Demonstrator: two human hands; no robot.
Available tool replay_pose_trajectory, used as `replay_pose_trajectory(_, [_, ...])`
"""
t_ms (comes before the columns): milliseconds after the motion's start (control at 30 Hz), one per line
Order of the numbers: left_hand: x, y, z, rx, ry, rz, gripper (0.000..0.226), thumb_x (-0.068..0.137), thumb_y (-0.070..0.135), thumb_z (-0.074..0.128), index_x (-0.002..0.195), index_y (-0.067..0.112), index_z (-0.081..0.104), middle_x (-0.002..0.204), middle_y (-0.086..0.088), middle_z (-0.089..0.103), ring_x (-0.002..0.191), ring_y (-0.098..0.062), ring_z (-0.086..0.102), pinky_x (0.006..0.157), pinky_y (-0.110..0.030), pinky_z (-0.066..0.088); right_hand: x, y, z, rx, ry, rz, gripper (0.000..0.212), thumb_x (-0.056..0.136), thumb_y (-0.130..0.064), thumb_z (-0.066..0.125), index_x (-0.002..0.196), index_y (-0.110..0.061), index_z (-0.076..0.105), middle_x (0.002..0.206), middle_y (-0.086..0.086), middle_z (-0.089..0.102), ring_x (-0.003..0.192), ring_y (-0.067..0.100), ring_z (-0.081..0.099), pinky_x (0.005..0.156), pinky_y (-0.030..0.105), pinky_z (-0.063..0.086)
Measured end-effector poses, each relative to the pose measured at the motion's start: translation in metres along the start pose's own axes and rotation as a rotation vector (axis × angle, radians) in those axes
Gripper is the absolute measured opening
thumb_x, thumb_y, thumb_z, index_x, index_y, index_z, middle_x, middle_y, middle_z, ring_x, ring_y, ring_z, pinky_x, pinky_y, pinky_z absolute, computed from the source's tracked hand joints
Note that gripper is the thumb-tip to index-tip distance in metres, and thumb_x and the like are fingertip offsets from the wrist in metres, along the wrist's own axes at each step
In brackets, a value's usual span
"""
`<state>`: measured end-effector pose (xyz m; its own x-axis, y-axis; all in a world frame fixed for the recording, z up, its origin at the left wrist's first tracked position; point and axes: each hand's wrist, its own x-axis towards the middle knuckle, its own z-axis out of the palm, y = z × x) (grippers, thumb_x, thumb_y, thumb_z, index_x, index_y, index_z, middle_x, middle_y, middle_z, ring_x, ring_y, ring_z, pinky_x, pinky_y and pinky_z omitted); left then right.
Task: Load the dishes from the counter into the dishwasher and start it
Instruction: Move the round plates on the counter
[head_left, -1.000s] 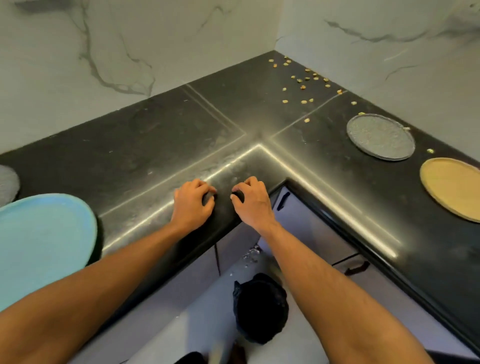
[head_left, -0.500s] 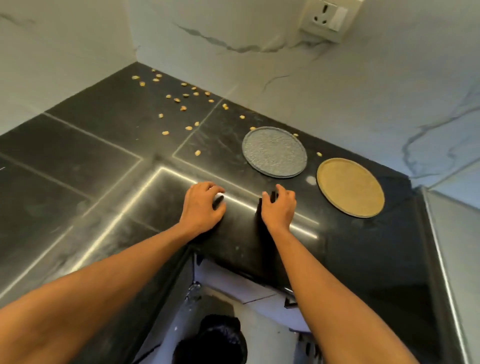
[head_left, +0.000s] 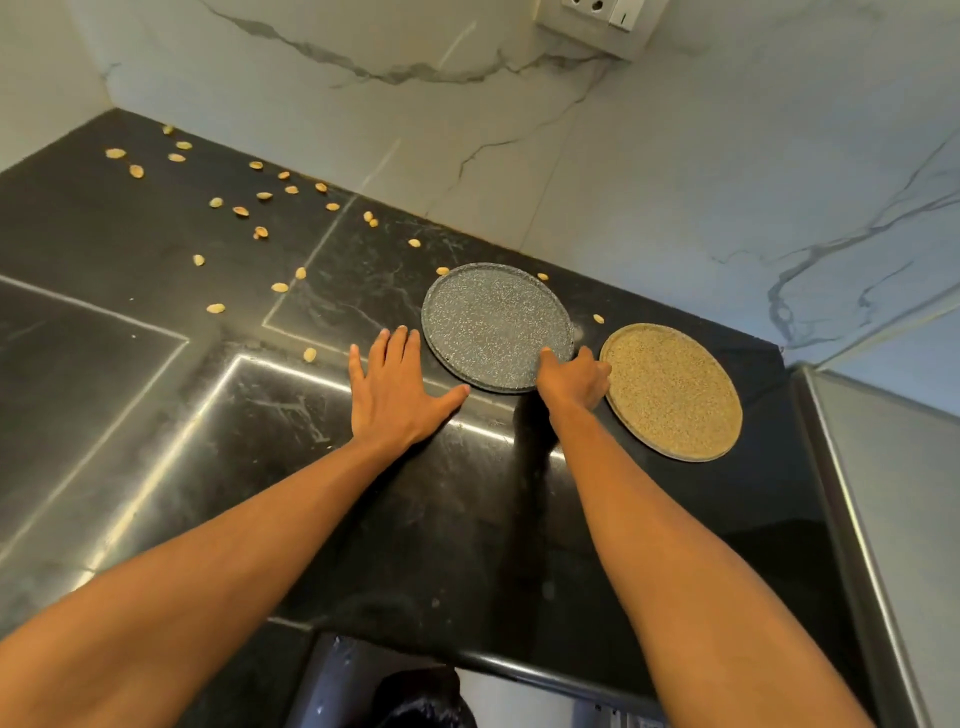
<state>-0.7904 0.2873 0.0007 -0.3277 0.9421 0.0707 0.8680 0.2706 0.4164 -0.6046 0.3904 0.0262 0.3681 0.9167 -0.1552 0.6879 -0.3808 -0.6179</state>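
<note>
- Our left hand (head_left: 395, 395) lies flat, fingers straight, on the bench (head_left: 156, 415) beside the grey plate (head_left: 493, 322).
- Our right hand (head_left: 574, 379) curls at its near rim, thumb on top; we cannot tell whether it grips.
- The plate looks stiff, breakable and low-lipped, so we judge the rim the best hold.

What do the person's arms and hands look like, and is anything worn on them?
The left forearm and right forearm are bare to the frame edge; no sleeves show. The left hand and right hand wear no gloves. No watch, bracelet or ring is visible.
</note>
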Motion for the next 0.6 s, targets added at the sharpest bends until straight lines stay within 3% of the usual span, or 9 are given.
replay_pose_trajectory(233, [0.003, -0.001, 0.003, 0.068, -0.005, 0.028, 0.102, 0.077, 0.090, 0.026, 0.154, 0.022, 0.026, 0.163, -0.001, 0.017, 0.151, -0.024, 0.005, 0.119, -0.058, 0.001, 0.006, -0.006, 0.000, 0.066, -0.029, 0.075, 0.057, 0.090, -0.034, 0.068, 0.143, -0.022, 0.050, 0.142, 0.008, 0.041, 0.130, 0.030, 0.042, 0.105, 0.046, 0.044])
replay_pose_trajectory(367, [0.004, 0.000, 0.001, 0.064, -0.008, 0.012, 0.104, 0.076, 0.091, 0.028, 0.153, 0.021, 0.029, 0.163, -0.002, 0.019, 0.151, -0.023, 0.006, 0.119, -0.058, 0.003, 0.011, -0.007, -0.011, 0.352, -0.095, 0.158, 0.029, 0.084, -0.004, 0.067, 0.104, -0.023, 0.069, 0.115, 0.005, 0.063, 0.104, 0.025, 0.061, 0.067, 0.032, 0.053])
replay_pose_trajectory(433, [0.003, 0.000, 0.000, 0.062, -0.017, 0.009, 0.104, 0.075, 0.091, 0.028, 0.153, 0.022, 0.030, 0.163, -0.002, 0.020, 0.151, -0.024, 0.007, 0.119, -0.058, 0.003, 0.007, -0.006, -0.021, 0.547, -0.172, 0.184, 0.040, 0.084, 0.008, 0.062, 0.117, -0.015, 0.065, 0.102, 0.002, 0.064, 0.100, 0.021, 0.061, 0.073, 0.034, 0.055])
replay_pose_trajectory(500, [0.000, 0.000, -0.002, 0.060, -0.026, 0.021, 0.101, 0.075, 0.091, 0.030, 0.151, 0.025, 0.032, 0.162, -0.004, 0.021, 0.151, -0.025, 0.008, 0.119, -0.058, 0.003, -0.001, -0.005, -0.031, 0.741, -0.230, 0.224, 0.055, 0.085, 0.013, 0.059, 0.132, -0.016, 0.055, 0.115, 0.004, 0.063, 0.106, 0.021, 0.060, 0.072, 0.032, 0.053])
replay_pose_trajectory(600, [0.001, -0.004, -0.004, 0.026, -0.030, 0.037, 0.092, 0.075, 0.088, 0.038, 0.148, 0.032, 0.037, 0.161, -0.005, 0.024, 0.150, -0.026, 0.011, 0.119, -0.058, 0.003, -0.021, -0.002, -0.038, 0.958, -0.308, 0.322, 0.054, 0.088, 0.013, 0.053, 0.132, -0.018, 0.054, 0.122, 0.009, 0.063, 0.110, 0.027, 0.063, 0.067, 0.033, 0.055])
